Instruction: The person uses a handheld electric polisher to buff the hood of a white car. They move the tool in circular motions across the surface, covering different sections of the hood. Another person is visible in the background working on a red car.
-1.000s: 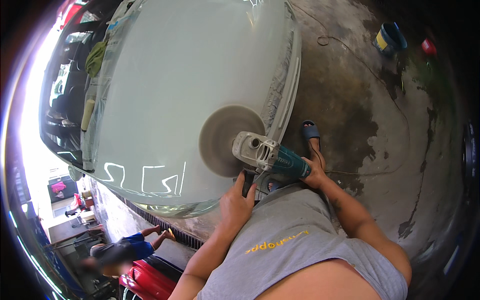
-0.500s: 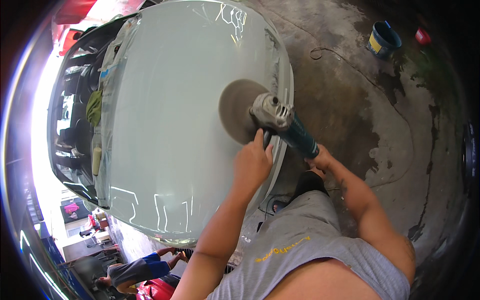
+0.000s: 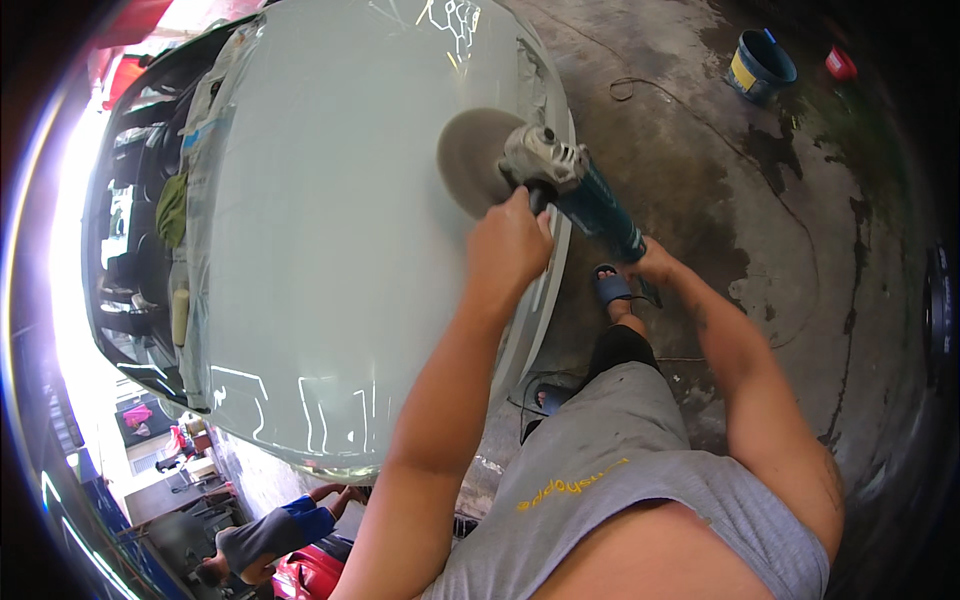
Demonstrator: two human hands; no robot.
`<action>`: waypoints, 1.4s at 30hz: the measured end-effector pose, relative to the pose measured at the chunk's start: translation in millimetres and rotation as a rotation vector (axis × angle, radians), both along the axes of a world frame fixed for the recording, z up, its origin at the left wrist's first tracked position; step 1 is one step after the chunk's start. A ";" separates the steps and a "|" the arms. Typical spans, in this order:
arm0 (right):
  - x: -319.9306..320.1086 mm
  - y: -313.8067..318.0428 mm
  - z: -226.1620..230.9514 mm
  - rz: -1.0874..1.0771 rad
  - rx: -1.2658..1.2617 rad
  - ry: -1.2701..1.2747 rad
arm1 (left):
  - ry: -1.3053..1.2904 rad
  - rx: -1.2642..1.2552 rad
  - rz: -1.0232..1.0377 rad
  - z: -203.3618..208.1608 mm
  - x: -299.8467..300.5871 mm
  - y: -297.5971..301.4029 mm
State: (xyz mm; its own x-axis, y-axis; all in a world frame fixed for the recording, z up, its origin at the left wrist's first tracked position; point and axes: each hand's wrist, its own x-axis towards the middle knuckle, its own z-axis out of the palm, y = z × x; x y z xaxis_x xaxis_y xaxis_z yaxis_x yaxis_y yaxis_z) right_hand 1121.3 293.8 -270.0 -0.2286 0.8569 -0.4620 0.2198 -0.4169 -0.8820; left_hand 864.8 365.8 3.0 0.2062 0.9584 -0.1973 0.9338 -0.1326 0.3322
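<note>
A teal and silver electric polisher (image 3: pixel 560 180) rests its round grey pad (image 3: pixel 476 160) flat on the pale car hood (image 3: pixel 340 230), near the hood's right edge. My left hand (image 3: pixel 508 248) is closed around the polisher's side handle just below the head. Further right, my right hand (image 3: pixel 652 262) grips the rear of the teal body. Both forearms reach up from the lower edge.
The windscreen and dark engine-bay edge (image 3: pixel 140 240) lie left. Wet stained concrete (image 3: pixel 760 250) spreads right, with a power cord (image 3: pixel 640 90), a blue bucket (image 3: pixel 760 62) and a red container (image 3: pixel 840 62). Another person in blue (image 3: pixel 270 535) crouches at lower left. My sandalled foot (image 3: pixel 612 288) stands beside the car.
The polisher and both hands have moved up and to the right along the hood, from its lower middle toward the right edge. My arms have stretched out further.
</note>
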 end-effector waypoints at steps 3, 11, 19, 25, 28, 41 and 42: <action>-30.5 -64.9 -6.0 0.005 -0.002 -0.037 | -0.064 0.074 -0.021 -19.9 -47.0 -75.4; -133.5 -214.8 8.5 0.060 0.179 -0.162 | -0.150 -0.051 0.147 -31.0 -163.1 -265.7; -168.3 -227.4 35.0 0.115 0.134 -0.144 | -0.224 0.076 0.186 -35.1 -205.3 -327.3; -102.1 -156.1 -11.7 -0.012 0.220 -0.104 | -0.231 0.030 0.086 -18.8 -127.1 -201.8; -60.0 -92.7 2.6 -0.043 0.144 -0.081 | -0.219 0.068 0.039 -24.7 -88.8 -117.8; 40.3 73.5 30.9 -0.017 -0.016 -0.007 | -0.178 0.109 0.051 16.2 -23.9 68.9; 26.6 62.8 51.0 -0.020 -0.039 -0.018 | -0.191 0.114 0.067 12.3 -32.3 56.3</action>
State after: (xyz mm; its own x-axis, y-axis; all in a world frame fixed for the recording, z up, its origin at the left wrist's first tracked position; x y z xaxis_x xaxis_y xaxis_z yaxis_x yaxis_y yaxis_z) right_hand 1147.9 356.7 -219.0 -0.2026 0.8425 -0.4991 0.2264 -0.4556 -0.8609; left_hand 832.5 422.1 15.3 0.1646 0.9851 -0.0507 0.8633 -0.1190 0.4905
